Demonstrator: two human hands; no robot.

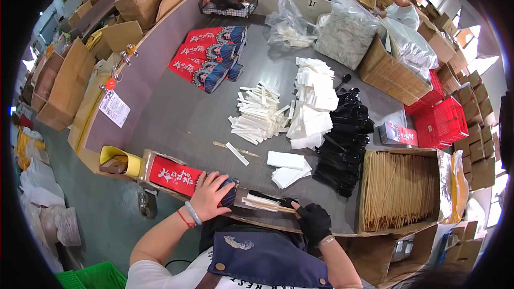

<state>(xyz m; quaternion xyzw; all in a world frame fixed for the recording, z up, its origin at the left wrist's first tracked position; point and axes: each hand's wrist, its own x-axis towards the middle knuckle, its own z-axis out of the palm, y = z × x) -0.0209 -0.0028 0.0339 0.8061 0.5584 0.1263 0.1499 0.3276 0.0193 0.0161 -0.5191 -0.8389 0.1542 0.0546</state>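
Note:
My left hand (pixel 210 197) lies with spread fingers on the blue-patterned end of a red printed paper sleeve (pixel 172 175). That sleeve sits on top in a shallow cardboard box at the table's front edge. Just to the right, my right hand (pixel 314 221), in a black glove, is closed round one end of a cutlery bundle. In it are wooden chopsticks (pixel 277 207), a white paper packet (pixel 258 199) and a black spoon (pixel 272 199). The bundle's other end points at the sleeve's right end. Whether it touches the sleeve I cannot tell.
Mid-table are white packet strips (pixel 257 115), folded napkins (pixel 312 101) and black spoons (pixel 345 144). Red sleeves (pixel 206 56) lie at the back left. A box of chopsticks (pixel 399 192) stands front right, red baskets (pixel 439 120) behind it. A yellow container (pixel 119 161) sits at the left corner.

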